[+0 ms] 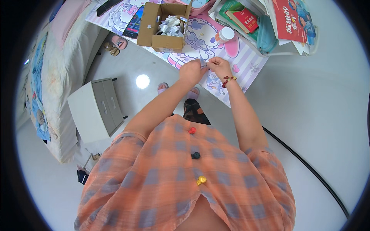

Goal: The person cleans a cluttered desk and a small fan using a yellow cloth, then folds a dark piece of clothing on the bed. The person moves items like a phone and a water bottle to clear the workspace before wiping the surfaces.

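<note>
Over the front part of a desk with a cartoon-print mat point(251, 62), my left hand point(190, 70) and my right hand point(221, 67) meet at the fingertips. Between them is a small pale grey-lilac piece point(203, 62), too small and covered to tell its material. My left fingers curl around it, and my right thumb and forefinger pinch at its right side. A beaded red bracelet point(228, 81) circles my right wrist. Beyond my left hand stands an open cardboard box point(167, 43) holding crumpled white and silvery scraps point(172, 26). A white-lidded bottle point(225, 35) stands beyond my right hand.
A lit smartphone point(133, 24) lies left of the box, with another dark phone point(107, 7) behind. Books point(242, 16) and a teal pouch point(266, 36) fill a rack at right. A drawer cabinet point(95, 109) and a bed point(65, 86) stand left. A black cable point(306, 166) crosses the floor.
</note>
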